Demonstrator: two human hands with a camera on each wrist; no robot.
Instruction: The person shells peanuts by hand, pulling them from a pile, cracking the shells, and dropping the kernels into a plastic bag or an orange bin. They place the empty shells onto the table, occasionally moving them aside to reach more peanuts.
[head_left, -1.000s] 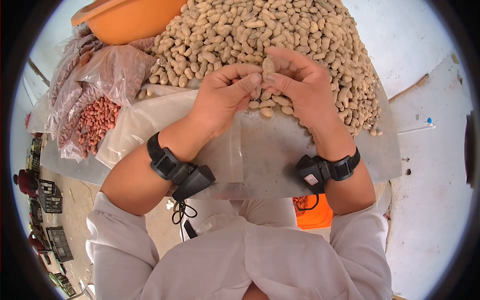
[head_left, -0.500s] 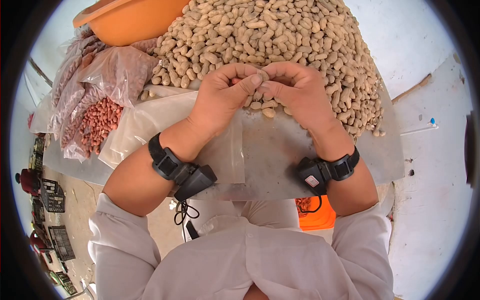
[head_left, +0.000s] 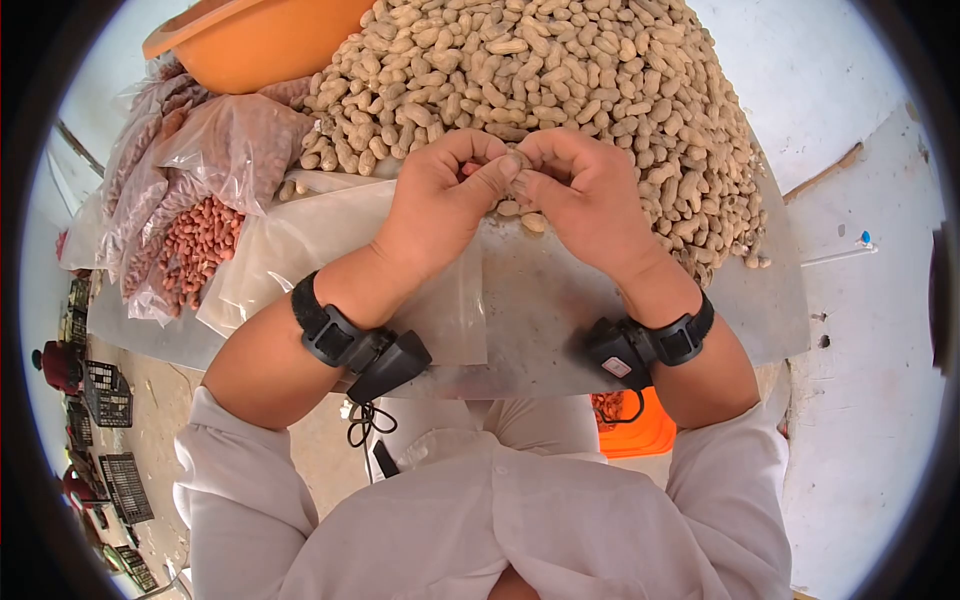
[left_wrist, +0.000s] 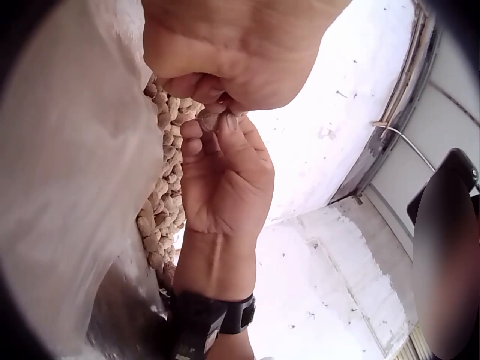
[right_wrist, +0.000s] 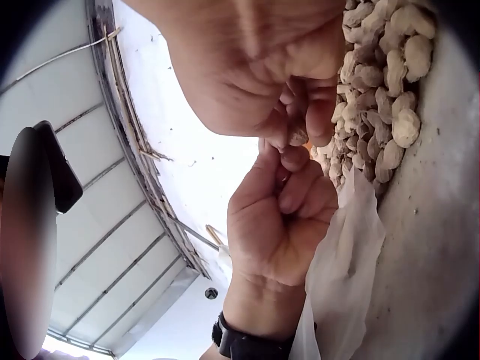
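Observation:
Both hands meet at the front edge of a large heap of unshelled peanuts. The left hand and the right hand pinch one peanut between thumbs and forefingers, mostly hidden by the fingertips. In the left wrist view a bit of its shell shows at the fingertips of the right hand. The right wrist view shows the shell under the right hand's fingers, with the left hand touching below. Something reddish shows within the left hand's curled fingers.
Plastic bags of red kernels lie at the left, behind a flat clear plastic sheet. An orange basin stands at the back left. Below the metal tabletop's front edge is an orange container holding reddish pieces.
The right hand has moved left and slightly down, closer against the left hand. The peanut that stood upright between the fingertips is now mostly covered by them.

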